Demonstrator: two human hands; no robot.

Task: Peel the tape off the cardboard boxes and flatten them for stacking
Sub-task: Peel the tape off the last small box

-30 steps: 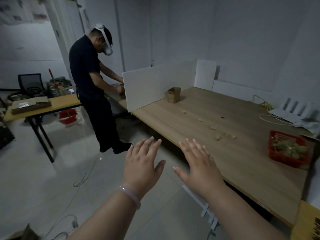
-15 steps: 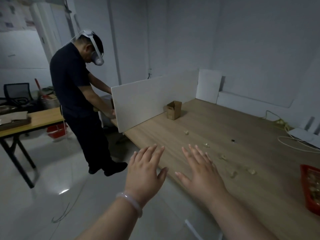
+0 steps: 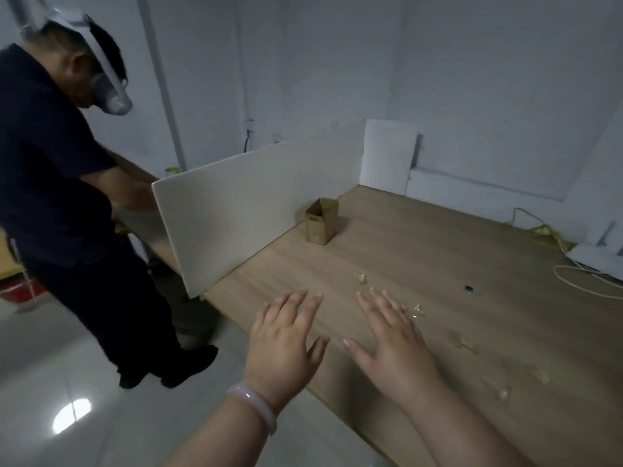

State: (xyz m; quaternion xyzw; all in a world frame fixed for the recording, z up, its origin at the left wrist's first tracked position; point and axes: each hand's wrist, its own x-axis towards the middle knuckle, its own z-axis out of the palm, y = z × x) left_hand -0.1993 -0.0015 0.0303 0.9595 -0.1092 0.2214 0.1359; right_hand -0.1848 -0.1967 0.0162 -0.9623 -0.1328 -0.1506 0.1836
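So, both my hands are out in front, palms down, fingers spread wide, nothing in either one. Left hand (image 3: 286,345), the one with the pale bracelet (image 3: 251,407), hovers over the table's (image 3: 438,251) near edge, and right hand (image 3: 394,345) is just beside it over the wood. The box (image 3: 322,221) is well apart from both, at the far side, standing upright close by the white divider (image 3: 236,210). It's small and brown, top flaps open and sticking up, dark print on the front face and a paler patch lower down; can't tell if that's tape. Clear crumpled scraps (image 3: 416,311) lie near my right fingertips. Another person (image 3: 60,183) stands at the divider's left end.
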